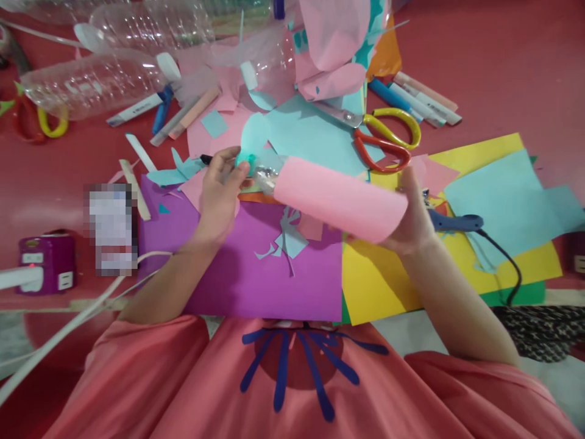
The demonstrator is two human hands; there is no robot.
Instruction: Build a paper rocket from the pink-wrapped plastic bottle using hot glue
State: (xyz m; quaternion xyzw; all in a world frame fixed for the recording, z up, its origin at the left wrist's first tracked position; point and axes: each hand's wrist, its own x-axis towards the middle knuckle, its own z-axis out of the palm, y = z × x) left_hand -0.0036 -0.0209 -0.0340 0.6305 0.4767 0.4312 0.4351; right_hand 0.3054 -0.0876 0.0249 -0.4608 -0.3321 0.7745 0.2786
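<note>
Pixelation blurs the phone [113,228] near the tabletop's [493,49] front edge. The pink roll [340,198] hides most fingers of the right hand [414,222].

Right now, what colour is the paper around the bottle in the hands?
The paper is pink, best seen in the head view.

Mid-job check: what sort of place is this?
Likely a craft worktable, though home or classroom isn't clear. A purple sheet bears paper scraps, scissors lie beyond, and the left hand and right hand hold a pink-wrapped bottle.
</note>
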